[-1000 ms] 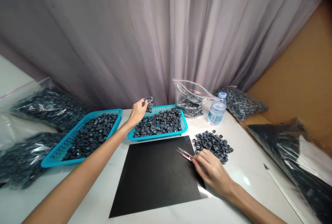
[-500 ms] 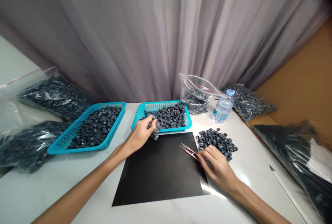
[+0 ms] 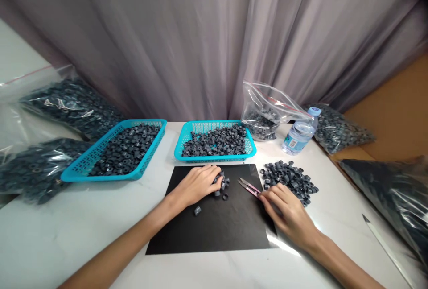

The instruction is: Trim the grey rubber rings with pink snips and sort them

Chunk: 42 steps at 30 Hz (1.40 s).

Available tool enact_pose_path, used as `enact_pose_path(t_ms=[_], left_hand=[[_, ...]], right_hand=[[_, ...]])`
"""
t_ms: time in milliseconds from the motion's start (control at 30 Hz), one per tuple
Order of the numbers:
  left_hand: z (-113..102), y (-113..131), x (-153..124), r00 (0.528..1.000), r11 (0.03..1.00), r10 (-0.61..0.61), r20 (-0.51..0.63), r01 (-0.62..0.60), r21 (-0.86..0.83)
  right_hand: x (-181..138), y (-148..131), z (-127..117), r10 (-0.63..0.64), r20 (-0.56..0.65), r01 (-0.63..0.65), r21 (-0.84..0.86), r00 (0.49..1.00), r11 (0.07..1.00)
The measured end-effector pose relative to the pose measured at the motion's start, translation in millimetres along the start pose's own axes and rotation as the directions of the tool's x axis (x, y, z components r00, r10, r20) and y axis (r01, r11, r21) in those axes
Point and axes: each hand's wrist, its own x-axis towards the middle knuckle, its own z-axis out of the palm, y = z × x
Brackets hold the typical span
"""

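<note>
My left hand (image 3: 198, 183) rests on a black sheet (image 3: 217, 222), fingers curled over a small cluster of dark grey rings (image 3: 222, 184) lying by its fingertips. One ring (image 3: 197, 210) lies apart, nearer me. My right hand (image 3: 288, 212) lies on the sheet's right edge, its fingertips pinching the handle end of small pink thread snips (image 3: 248, 186). Just right of the snips sits a loose pile of rings (image 3: 290, 179) on the white table.
Two turquoise baskets of rings stand behind the sheet, one in the middle (image 3: 216, 143), one at left (image 3: 117, 156). An open zip bag (image 3: 264, 110), a water bottle (image 3: 298, 132) and several filled plastic bags ring the table. A white strip (image 3: 384, 246) lies front right.
My left hand carried a handful of rings from the middle basket down onto the black sheet and set them there. My right hand stayed on the snips.
</note>
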Motion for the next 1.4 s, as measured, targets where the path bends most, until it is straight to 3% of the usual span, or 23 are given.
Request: enact_pose_path(t_ms=[300,533,833,1000,1133,1233,1300,1400], left_hand=[[0,3,-11,0.999,0.994,-0.045,-0.022,0.043,-0.097],[-6,6,-28,0.992,0.974,-0.111,-0.067,0.095,-0.205],[-23,4,-44,0.981,0.922,-0.180,-0.074,0.142,-0.360],[-21,-4,-48,0.953,0.866,-0.265,-0.145,0.168,-0.471],[-29,-13,-44,0.947,0.916,-0.228,-0.226,0.130,-0.379],[-49,-34,-27,0.931,0.942,-0.268,-0.250,0.199,-0.268],[-64,-54,-9,0.931,0.940,-0.310,-0.191,0.270,-0.208],[-76,-82,21,0.934,0.930,-0.356,0.027,0.357,-0.086]], right_hand=[[5,-5,7,0.039,0.042,-0.032,-0.143,0.998,0.989],[-1,-1,9,0.079,0.082,-0.066,-0.147,0.993,0.987],[-11,5,16,0.122,0.040,-0.115,-0.150,0.992,0.982],[-10,2,14,0.115,0.012,-0.112,-0.140,0.993,0.984],[-10,0,13,0.091,-0.005,-0.091,-0.116,0.996,0.989],[-11,-1,14,0.073,0.003,-0.072,-0.108,0.997,0.992],[-12,-2,15,0.067,0.012,-0.066,-0.102,0.998,0.993],[-12,-2,17,0.060,0.019,-0.058,-0.088,0.998,0.994]])
